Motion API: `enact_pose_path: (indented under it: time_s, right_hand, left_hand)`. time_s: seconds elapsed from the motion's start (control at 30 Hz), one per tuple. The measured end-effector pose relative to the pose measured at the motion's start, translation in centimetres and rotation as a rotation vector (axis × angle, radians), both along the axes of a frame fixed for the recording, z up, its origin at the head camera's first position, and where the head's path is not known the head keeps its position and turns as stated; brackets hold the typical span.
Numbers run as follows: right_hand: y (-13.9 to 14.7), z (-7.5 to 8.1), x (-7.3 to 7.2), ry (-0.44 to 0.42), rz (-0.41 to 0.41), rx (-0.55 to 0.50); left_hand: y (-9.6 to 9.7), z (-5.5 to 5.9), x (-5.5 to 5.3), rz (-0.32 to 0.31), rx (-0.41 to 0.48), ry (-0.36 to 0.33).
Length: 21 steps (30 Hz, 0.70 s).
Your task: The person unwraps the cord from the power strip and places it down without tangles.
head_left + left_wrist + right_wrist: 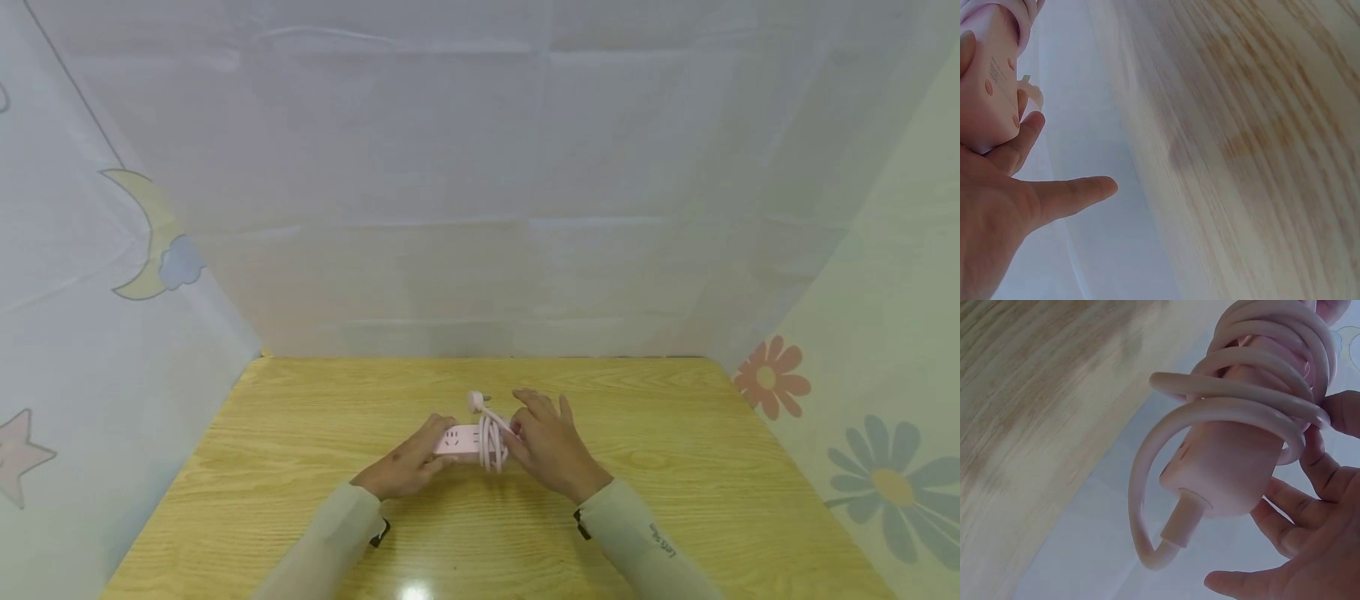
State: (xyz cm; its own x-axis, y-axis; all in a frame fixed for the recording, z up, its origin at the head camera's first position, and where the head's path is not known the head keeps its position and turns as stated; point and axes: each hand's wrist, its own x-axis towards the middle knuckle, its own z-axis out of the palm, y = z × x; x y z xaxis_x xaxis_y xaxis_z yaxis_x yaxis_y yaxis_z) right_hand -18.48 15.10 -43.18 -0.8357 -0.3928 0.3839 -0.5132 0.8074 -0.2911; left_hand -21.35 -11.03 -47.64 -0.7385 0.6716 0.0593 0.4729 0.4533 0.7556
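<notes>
A pink power strip (463, 439) is held up over the wooden table, its outlets facing up. Its pale pink cord (1254, 394) is wound in several loops around the strip's right end. At that end the cord leaves the strip through a short sleeve (1183, 519). My left hand (411, 460) grips the strip's left end between thumb and fingers. The loose end of the cord, with the plug (476, 402), sticks out past the far side of the loops. My right hand (551, 446) pinches the cord beside the loops, its other fingers spread.
The wooden table (315, 417) runs back to a pale cloth wall (450, 275). Cloth sides printed with a moon (150, 237) and flowers (892, 486) stand at left and right. Light glares off the table's near edge.
</notes>
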Motion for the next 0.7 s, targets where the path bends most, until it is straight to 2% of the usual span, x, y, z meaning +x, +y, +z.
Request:
enact_pose_path:
  time_s: [0.7]
  right_hand:
    - [-0.13, -0.78, -0.06, 0.179, -0.001, -0.004]
  left_hand:
    - [0.13, 0.21, 0.05, 0.000, -0.004, 0.008]
